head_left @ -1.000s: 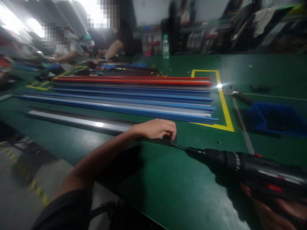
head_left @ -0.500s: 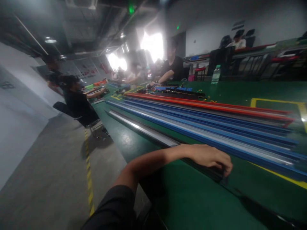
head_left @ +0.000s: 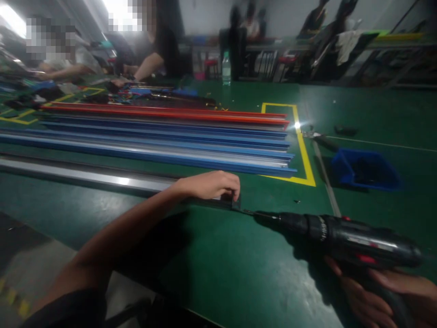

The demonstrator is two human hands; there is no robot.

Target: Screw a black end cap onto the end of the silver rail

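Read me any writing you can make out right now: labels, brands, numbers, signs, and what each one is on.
No text can be read for certain.
Drill: pale marks along the body, too blurred to read.
Drill's collar: small light marks around it, too small to tell whether numbers.
Bottle: pale label, too small and blurred.
No readable sign shows.

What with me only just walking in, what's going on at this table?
The person's left hand is over the near end of a long silver-and-black bar, fingertips at its dark end piece. The right hand grips a power drill, its bit pointing at that piece; contact is unclear. Blue bars and red bars lie beyond.
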